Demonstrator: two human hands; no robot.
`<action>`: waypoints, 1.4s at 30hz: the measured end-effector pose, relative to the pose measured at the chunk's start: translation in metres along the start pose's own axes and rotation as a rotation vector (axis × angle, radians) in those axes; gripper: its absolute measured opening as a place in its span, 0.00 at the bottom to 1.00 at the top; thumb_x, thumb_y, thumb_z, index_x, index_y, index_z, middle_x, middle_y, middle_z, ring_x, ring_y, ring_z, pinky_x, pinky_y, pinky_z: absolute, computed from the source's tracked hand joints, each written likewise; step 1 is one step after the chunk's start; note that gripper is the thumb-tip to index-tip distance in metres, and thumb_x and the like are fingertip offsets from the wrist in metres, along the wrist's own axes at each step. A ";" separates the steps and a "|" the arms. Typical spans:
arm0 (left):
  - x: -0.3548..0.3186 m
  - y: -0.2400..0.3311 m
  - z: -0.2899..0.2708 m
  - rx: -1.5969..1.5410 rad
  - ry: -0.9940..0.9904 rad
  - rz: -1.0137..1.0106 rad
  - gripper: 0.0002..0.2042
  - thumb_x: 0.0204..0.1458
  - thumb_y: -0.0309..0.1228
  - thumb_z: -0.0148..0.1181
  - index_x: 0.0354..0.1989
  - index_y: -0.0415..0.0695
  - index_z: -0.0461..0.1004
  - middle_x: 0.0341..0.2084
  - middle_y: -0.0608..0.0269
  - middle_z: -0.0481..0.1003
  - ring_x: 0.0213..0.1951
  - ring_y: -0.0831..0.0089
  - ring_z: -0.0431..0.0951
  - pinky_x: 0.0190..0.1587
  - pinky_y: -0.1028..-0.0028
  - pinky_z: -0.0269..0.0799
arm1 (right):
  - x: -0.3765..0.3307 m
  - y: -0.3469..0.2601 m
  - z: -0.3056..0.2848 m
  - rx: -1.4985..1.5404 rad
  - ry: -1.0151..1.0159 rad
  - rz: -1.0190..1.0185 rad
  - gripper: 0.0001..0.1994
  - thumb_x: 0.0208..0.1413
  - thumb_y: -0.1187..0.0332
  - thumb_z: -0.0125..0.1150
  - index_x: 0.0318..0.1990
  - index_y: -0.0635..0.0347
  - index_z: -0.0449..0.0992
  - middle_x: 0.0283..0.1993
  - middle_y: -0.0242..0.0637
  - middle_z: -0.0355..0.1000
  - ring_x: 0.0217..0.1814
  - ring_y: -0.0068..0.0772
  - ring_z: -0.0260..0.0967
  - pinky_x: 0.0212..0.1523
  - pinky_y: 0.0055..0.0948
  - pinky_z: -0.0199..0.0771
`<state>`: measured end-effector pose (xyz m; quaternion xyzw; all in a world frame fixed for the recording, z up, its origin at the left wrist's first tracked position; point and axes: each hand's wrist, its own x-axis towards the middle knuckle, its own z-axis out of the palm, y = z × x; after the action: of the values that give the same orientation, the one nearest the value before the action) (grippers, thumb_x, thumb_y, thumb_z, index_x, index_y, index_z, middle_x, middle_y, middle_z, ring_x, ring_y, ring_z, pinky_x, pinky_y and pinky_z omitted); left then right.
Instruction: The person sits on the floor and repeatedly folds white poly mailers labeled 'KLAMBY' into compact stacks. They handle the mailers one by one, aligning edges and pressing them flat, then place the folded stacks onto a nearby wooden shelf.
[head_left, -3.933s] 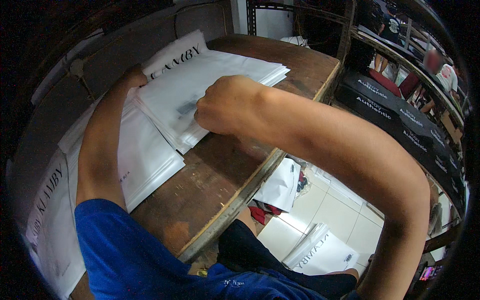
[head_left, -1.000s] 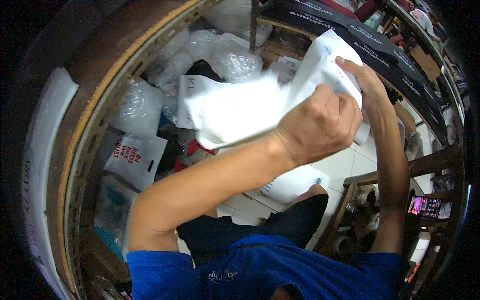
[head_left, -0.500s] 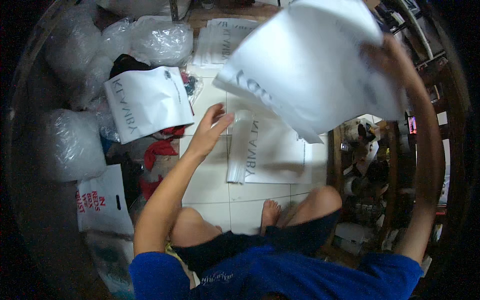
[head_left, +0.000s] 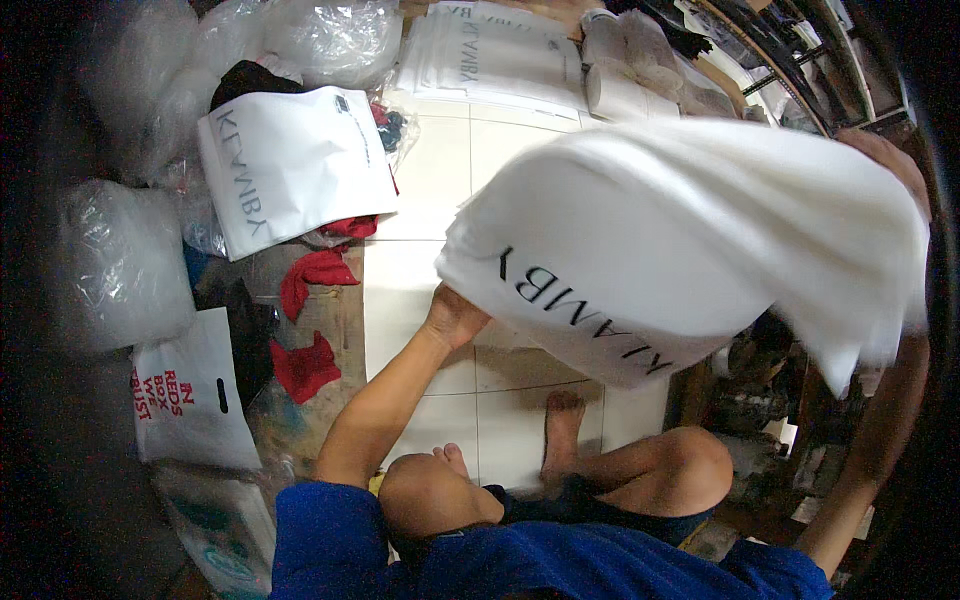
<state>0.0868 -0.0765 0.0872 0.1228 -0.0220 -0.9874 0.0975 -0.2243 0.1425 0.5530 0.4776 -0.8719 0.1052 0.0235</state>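
A loose stack of white printed plastic bags [head_left: 640, 230] hangs in a curve across the middle and right of the view. My right hand [head_left: 885, 165] grips its far right end, with most of the fingers hidden behind the folds. At the stack's left corner, where several layered edges show, is my left hand [head_left: 458, 315]. Its fingers go under the bags, so what they hold is hidden. Dark lettering runs along the near side of the stack, and the right part is smeared by motion.
More flat white bags [head_left: 490, 60] lie at the far edge of the tiled floor [head_left: 420, 225], beside pale rolls [head_left: 625, 90]. On the left are a white bag [head_left: 300, 165], red cloth [head_left: 305, 365], a handled bag [head_left: 195, 390] and stuffed clear bags [head_left: 125, 265]. Cluttered shelving stands at right.
The stack has come down and nearer, now covering the clear plastic roll and printed bag on the floor. My right hand has swung outward right; my left hand has moved to the stack's left corner.
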 end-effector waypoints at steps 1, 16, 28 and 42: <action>0.001 -0.004 0.002 -0.065 0.000 0.021 0.24 0.60 0.43 0.49 0.64 0.48 0.61 0.60 0.62 0.66 0.61 0.66 0.65 0.64 0.61 0.59 | -0.009 -0.006 0.002 0.018 0.018 0.020 0.18 0.63 0.66 0.54 0.58 0.62 0.66 0.51 0.41 0.72 0.50 0.32 0.72 0.51 0.32 0.73; 0.021 -0.090 0.056 0.028 -0.087 0.165 0.38 0.56 0.61 0.40 0.68 0.48 0.53 0.64 0.59 0.60 0.63 0.59 0.61 0.66 0.58 0.56 | -0.095 -0.052 -0.019 0.252 0.192 0.108 0.17 0.59 0.68 0.58 0.54 0.65 0.69 0.49 0.40 0.71 0.49 0.31 0.69 0.51 0.30 0.69; -0.053 -0.087 0.053 0.195 -0.230 0.122 0.59 0.39 0.81 0.37 0.70 0.41 0.48 0.67 0.52 0.55 0.66 0.54 0.57 0.67 0.54 0.53 | -0.152 0.033 -0.025 0.058 0.255 0.325 0.24 0.62 0.59 0.56 0.61 0.62 0.64 0.53 0.42 0.71 0.55 0.33 0.68 0.57 0.33 0.66; -0.067 -0.100 0.035 0.635 0.040 -0.224 0.29 0.47 0.28 0.64 0.58 0.34 0.63 0.46 0.52 0.73 0.47 0.62 0.76 0.51 0.65 0.73 | -0.205 -0.017 0.083 0.200 0.003 0.837 0.28 0.52 0.61 0.65 0.59 0.65 0.68 0.50 0.44 0.73 0.52 0.35 0.69 0.54 0.33 0.67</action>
<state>0.1230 0.0355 0.1303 0.1679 -0.3129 -0.9332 -0.0544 -0.0934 0.2863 0.4461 0.0824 -0.9760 0.1901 -0.0665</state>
